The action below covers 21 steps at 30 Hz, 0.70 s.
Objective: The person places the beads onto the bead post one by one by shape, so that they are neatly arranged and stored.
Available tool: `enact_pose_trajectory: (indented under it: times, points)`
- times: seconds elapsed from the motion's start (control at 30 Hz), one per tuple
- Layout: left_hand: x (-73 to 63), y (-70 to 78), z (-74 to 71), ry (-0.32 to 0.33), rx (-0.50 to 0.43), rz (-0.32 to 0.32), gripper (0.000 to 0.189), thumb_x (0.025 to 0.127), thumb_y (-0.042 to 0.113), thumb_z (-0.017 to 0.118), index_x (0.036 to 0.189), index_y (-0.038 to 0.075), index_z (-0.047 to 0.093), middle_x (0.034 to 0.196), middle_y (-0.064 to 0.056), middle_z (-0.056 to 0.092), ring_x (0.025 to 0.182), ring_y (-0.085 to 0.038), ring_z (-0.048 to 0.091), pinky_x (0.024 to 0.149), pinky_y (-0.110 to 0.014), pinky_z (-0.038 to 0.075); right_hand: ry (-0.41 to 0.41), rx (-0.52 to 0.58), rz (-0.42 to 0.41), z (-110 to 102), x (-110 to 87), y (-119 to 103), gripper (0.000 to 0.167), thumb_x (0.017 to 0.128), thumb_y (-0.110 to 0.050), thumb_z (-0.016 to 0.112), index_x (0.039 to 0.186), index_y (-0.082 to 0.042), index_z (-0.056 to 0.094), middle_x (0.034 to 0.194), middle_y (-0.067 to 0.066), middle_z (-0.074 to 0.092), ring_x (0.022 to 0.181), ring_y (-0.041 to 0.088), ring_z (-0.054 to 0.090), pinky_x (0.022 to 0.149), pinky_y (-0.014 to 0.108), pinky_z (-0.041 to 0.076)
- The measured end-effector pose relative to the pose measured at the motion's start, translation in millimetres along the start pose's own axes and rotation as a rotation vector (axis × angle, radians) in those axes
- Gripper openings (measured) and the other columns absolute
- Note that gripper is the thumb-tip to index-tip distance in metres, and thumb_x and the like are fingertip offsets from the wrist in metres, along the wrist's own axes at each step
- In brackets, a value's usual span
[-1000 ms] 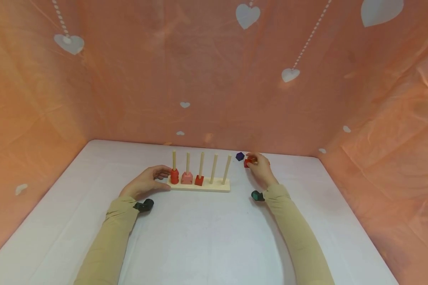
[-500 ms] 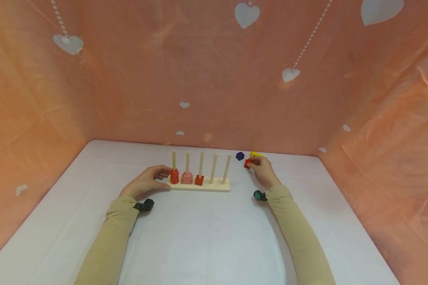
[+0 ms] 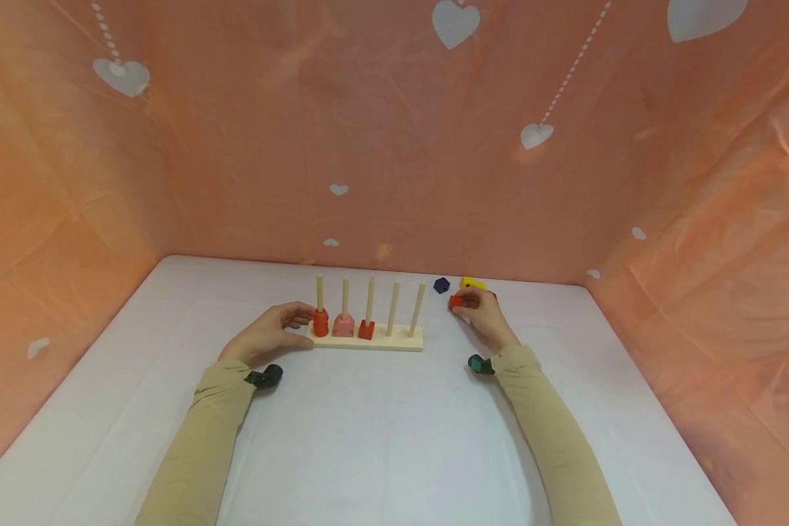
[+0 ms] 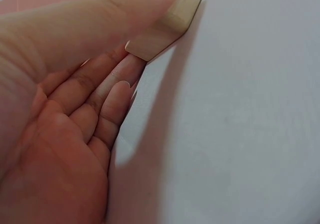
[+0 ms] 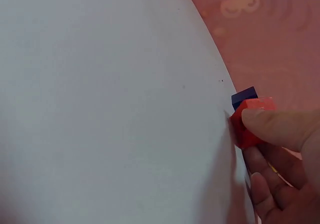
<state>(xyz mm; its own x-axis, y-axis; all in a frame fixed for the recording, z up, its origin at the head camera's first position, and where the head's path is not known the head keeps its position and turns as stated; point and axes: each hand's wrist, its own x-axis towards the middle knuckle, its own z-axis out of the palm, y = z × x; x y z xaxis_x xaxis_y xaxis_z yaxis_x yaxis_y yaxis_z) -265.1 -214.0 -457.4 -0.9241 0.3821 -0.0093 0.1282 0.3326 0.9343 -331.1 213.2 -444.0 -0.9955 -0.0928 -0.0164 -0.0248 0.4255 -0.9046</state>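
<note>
A wooden peg board [image 3: 368,347] with several upright pegs stands toward the back of the table. My left hand [image 3: 266,334] holds its left end, thumb at the front corner and fingers behind, as the left wrist view shows. Red pieces [image 3: 321,323] sit on the leftmost peg. A pink block [image 3: 344,327] is on the second and a red block [image 3: 367,331] on the third; the two right pegs are bare. Right of the board, my right hand [image 3: 486,315] pinches another red block [image 5: 244,131] between thumb and fingers.
Just beyond the right hand lie a dark blue block [image 3: 441,286] and a yellow block [image 3: 471,283] near the table's back edge. A red piece [image 3: 494,295] peeks out behind the hand. Orange cloth [image 3: 394,146] with white hearts hangs around the table.
The right hand has shifted slightly right and lower, uncovering the yellow block behind it; it keeps the red block in nearly the same spot. The left hand and peg board stay put.
</note>
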Motion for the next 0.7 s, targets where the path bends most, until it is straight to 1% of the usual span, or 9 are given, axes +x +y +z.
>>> enact_pose_trajectory:
  times: [0.13, 0.2, 0.27, 0.37, 0.47, 0.57, 0.7]
  points:
    - [0.2, 0.9, 0.2, 0.002, -0.007, -0.003, 0.064, 0.074, 0.013, 0.083, 0.129, 0.006, 0.052, 0.125, -0.013, 0.053, 0.113, -0.030, 0.048, 0.099, -0.045, 0.037, -0.010, -0.027, -0.040, 0.4, 0.2, 3.0, 0.036, 0.087, 0.003, 0.066, 0.121, -0.001, 0.055, 0.121, 0.015, 0.053, 0.110, 0.030, 0.052, 0.095, 0.039, 0.045]
    - [0.3, 0.9, 0.1, 0.004, -0.004, -0.002, 0.064, 0.073, 0.013, 0.084, 0.129, 0.006, 0.052, 0.125, -0.013, 0.053, 0.113, -0.030, 0.048, 0.099, -0.045, 0.037, -0.014, -0.039, -0.052, 0.6, 0.0, 3.7, 0.037, 0.087, 0.004, 0.066, 0.121, -0.001, 0.055, 0.120, 0.016, 0.054, 0.108, 0.029, 0.053, 0.094, 0.038, 0.046]
    - [0.2, -0.1, 0.4, 0.001, -0.003, -0.003, 0.064, 0.074, 0.014, 0.083, 0.129, 0.006, 0.052, 0.125, -0.013, 0.053, 0.113, -0.029, 0.048, 0.099, -0.045, 0.037, -0.013, -0.049, -0.057, 1.1, -1.0, 3.9, 0.036, 0.087, 0.004, 0.066, 0.122, -0.001, 0.056, 0.119, 0.015, 0.055, 0.106, 0.029, 0.053, 0.092, 0.035, 0.047]
    - [0.2, -0.7, 0.6, -0.002, 0.000, -0.006, 0.064, 0.074, 0.014, 0.083, 0.129, 0.006, 0.052, 0.126, -0.012, 0.053, 0.113, -0.029, 0.047, 0.099, -0.045, 0.038, 0.014, -0.053, -0.112, 2.4, -2.6, 1.2, 0.037, 0.087, 0.003, 0.066, 0.122, 0.001, 0.057, 0.117, 0.017, 0.058, 0.106, 0.029, 0.056, 0.087, 0.030, 0.049]
    - [0.2, 0.2, 0.6, -0.003, -0.010, -0.008, 0.064, 0.074, 0.012, 0.083, 0.130, 0.006, 0.052, 0.125, -0.013, 0.053, 0.114, -0.030, 0.047, 0.099, -0.045, 0.038, 0.052, -0.008, -0.167, 4.5, -7.4, -10.3, 0.037, 0.088, 0.002, 0.065, 0.124, 0.003, 0.056, 0.119, 0.019, 0.058, 0.108, 0.030, 0.058, 0.085, 0.029, 0.050]
    - [0.1, 1.7, 0.8, -0.004, -0.031, -0.014, 0.065, 0.074, 0.011, 0.083, 0.130, 0.005, 0.051, 0.125, -0.013, 0.053, 0.115, -0.030, 0.047, 0.099, -0.044, 0.039, 0.078, 0.048, -0.213, 6.7, -13.6, -27.6, 0.038, 0.089, 0.002, 0.063, 0.127, 0.003, 0.054, 0.124, 0.019, 0.055, 0.111, 0.032, 0.057, 0.087, 0.031, 0.050]
    - [-0.6, 2.1, 1.8, -0.004, -0.054, -0.024, 0.065, 0.075, 0.010, 0.082, 0.131, 0.004, 0.050, 0.126, -0.013, 0.053, 0.116, -0.030, 0.046, 0.099, -0.042, 0.040, 0.085, 0.109, -0.281, 8.2, -23.1, -50.7, 0.041, 0.089, 0.000, 0.064, 0.128, 0.004, 0.053, 0.126, 0.020, 0.054, 0.112, 0.033, 0.056, 0.090, 0.029, 0.048]
